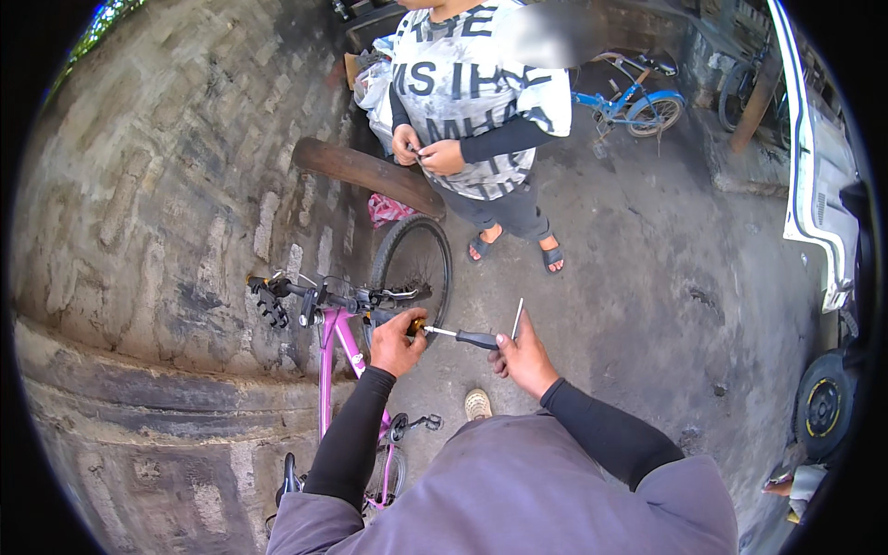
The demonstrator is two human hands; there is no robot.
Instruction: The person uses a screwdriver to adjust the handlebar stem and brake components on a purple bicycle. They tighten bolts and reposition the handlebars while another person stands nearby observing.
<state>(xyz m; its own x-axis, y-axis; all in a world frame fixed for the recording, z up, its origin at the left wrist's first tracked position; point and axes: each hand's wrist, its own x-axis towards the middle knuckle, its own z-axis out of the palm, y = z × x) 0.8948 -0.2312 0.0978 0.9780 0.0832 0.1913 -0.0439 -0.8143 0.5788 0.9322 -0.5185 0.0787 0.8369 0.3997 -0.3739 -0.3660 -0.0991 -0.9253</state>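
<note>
A pink bicycle point(326, 370) leans along the wall on my left, its front wheel point(447, 268) pointing away from me. My left hand point(396, 344) is closed around a small gold-coloured piece point(417, 326) by the right end of the handlebar. Whether that piece is fixed to the bar is hidden by my fingers. In my right hand point(525, 359) is a screwdriver point(476, 339) with a dark handle, its metal shaft directed left at the gold-coloured piece. A thin metal rod point(518, 316) also sticks up from my right hand; its lower end is hidden.
Another person point(472, 102) stands ahead, both hands together at the waist. A wooden log point(370, 174) leans by the brick wall point(166, 185). Farther back is a blue bicycle point(638, 106). On the right are a white vehicle door point(814, 185) and a wheel point(821, 407).
</note>
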